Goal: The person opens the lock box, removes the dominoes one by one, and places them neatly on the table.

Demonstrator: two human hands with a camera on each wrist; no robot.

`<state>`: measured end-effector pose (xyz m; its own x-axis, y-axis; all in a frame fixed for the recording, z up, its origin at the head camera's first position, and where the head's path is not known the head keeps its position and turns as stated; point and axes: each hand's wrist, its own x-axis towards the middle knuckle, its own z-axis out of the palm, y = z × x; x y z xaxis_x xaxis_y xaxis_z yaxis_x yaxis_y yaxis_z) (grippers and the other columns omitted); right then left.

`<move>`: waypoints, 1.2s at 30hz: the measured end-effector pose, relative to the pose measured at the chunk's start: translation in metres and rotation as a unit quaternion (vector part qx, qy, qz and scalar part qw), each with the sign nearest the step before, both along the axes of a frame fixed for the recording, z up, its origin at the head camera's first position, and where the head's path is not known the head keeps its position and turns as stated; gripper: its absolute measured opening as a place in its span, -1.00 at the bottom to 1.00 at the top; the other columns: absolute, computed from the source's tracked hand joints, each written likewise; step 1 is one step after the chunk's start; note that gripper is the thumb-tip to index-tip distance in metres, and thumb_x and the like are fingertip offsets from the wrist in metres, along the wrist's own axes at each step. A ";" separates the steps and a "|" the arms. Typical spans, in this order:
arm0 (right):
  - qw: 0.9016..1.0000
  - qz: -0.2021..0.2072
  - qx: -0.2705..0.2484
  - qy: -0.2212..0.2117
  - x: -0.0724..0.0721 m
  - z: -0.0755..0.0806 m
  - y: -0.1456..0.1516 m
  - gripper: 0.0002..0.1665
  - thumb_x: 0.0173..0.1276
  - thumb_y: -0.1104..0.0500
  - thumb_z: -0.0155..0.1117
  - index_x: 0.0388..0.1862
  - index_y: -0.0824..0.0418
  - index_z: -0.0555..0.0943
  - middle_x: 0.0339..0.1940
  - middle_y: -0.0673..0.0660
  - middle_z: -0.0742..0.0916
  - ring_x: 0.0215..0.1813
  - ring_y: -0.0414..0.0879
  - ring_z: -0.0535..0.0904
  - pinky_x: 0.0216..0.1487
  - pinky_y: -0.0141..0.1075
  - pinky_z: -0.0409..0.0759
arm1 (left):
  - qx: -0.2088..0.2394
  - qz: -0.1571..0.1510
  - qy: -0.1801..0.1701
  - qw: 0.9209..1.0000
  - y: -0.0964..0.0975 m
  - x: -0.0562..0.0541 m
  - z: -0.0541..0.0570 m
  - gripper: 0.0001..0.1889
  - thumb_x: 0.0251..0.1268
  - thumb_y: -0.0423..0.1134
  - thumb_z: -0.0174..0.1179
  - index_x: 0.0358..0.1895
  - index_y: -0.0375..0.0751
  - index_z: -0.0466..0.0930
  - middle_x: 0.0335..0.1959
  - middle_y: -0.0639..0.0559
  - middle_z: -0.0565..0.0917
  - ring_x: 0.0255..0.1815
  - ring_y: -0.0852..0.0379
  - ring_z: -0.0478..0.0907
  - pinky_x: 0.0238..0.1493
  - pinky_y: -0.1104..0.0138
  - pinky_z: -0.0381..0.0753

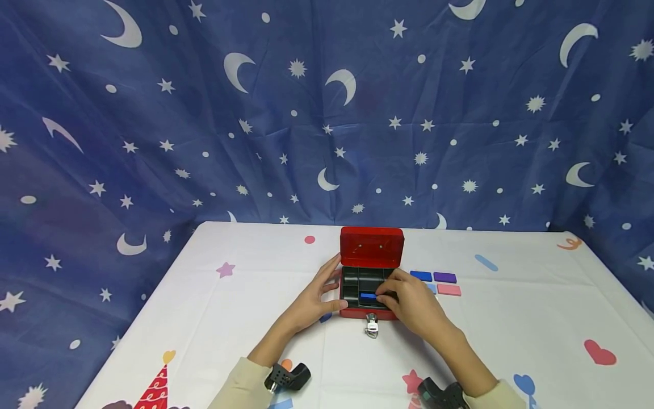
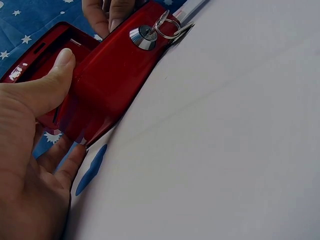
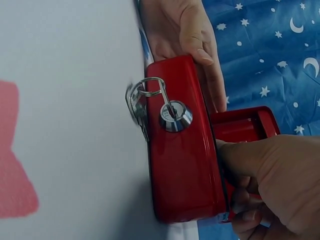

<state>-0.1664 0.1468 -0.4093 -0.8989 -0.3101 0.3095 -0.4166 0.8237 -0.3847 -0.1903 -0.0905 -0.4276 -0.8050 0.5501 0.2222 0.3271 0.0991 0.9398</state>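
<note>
A red cash box (image 1: 365, 313) stands on the table with its lid (image 1: 372, 247) raised and a black compartment tray (image 1: 350, 280) inside. My left hand (image 1: 313, 301) rests along the box's left side, thumb at the front left corner and fingers fairly straight. Over the tray's front right part, my right hand (image 1: 416, 301) pinches the right end of a small blue flat block (image 1: 368, 295) between thumb and fingertips. The block lies within a front compartment. In the right wrist view, the fingers of that hand hide the block. A key with a ring (image 3: 152, 86) sits in the front lock (image 3: 175, 116).
Right of the box lie flat rectangular blocks: a dark blue one (image 1: 421, 276), a purple one (image 1: 445, 278), a pink one (image 1: 449, 290) and a light blue one (image 1: 432, 288) partly behind the right hand. A white patterned cloth (image 1: 245, 307) covers the table; a starry blue curtain (image 1: 286, 130) hangs behind.
</note>
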 end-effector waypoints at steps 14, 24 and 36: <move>1.000 -0.009 0.018 0.000 0.001 -0.001 -0.007 -0.89 0.09 0.22 0.50 -0.44 0.10 0.70 -0.46 -0.07 0.52 -0.43 -0.20 0.43 -0.33 -0.37 0.60 | -0.001 0.001 -0.002 1.000 0.000 0.000 0.000 -0.05 0.14 -0.46 0.28 0.53 -0.21 -0.14 0.53 -0.15 -0.10 0.43 -0.25 0.06 0.34 -0.10 0.19; 0.999 0.014 -0.002 0.031 0.003 0.006 -0.003 -0.89 0.10 0.24 0.49 -0.42 0.11 0.69 -0.45 -0.09 0.53 -0.44 -0.24 0.42 -0.36 -0.40 0.59 | -0.002 0.010 0.000 1.000 0.000 -0.005 -0.011 -0.03 0.13 -0.42 0.30 0.54 -0.08 -0.12 0.53 -0.04 -0.08 0.43 -0.16 0.10 0.34 -0.03 0.23; 0.999 -0.009 -0.002 0.044 0.004 0.018 0.009 -0.87 0.10 0.28 0.48 -0.42 0.14 0.67 -0.43 -0.03 0.56 -0.43 -0.19 0.46 -0.32 -0.33 0.62 | -0.005 0.011 0.023 1.000 -0.002 -0.016 -0.035 -0.01 0.14 -0.28 0.36 0.54 0.14 -0.11 0.53 0.10 -0.06 0.43 -0.06 0.12 0.33 0.05 0.27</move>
<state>-0.1628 0.1557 -0.3912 -0.8740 -0.2917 0.3886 -0.4333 0.8299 -0.3516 -0.2068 -0.0926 -0.4625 -0.8059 0.5351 0.2533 0.3669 0.1155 0.9231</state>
